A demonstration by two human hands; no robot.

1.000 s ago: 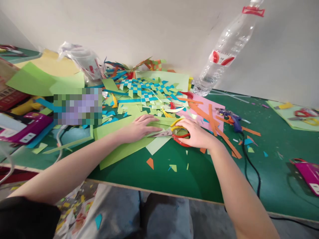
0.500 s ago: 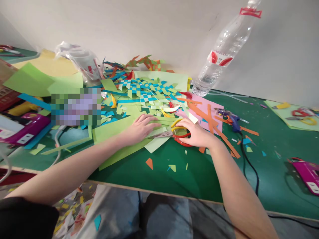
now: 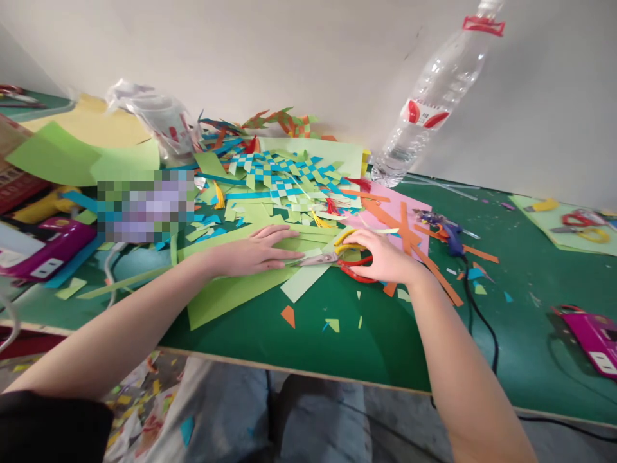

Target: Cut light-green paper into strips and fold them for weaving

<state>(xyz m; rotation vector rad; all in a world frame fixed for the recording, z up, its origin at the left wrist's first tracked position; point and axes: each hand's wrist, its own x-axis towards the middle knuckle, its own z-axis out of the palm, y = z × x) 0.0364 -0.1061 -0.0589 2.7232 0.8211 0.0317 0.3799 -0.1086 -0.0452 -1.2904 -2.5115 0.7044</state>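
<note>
My left hand (image 3: 255, 252) lies flat on light green paper (image 3: 212, 302), its fingers stretched toward the right. In my right hand (image 3: 383, 256) is a pair of scissors (image 3: 321, 259) with red and yellow handles. The blades point left, their tips close to my left fingertips. Under the blades a pale green strip (image 3: 308, 280) slants over the edge of the larger sheet. Narrow green strips (image 3: 313, 236) lie just beyond my left fingers. Whether the blades are closed on paper I cannot tell.
Behind my hands lie woven blue-and-green paper pieces (image 3: 284, 173) among scraps. A plastic bottle (image 3: 424, 112) leans against the wall. To the right are a blue glue gun (image 3: 450, 238) with a black cord, more scissors (image 3: 585, 225) and a purple device (image 3: 590, 337). A wrapped cup (image 3: 166, 128) stands left.
My left hand has slid a little to the left and its fingers have straightened. The scissors have shifted slightly right. The pale piece by my right fingers now shows as a thin strip.
</note>
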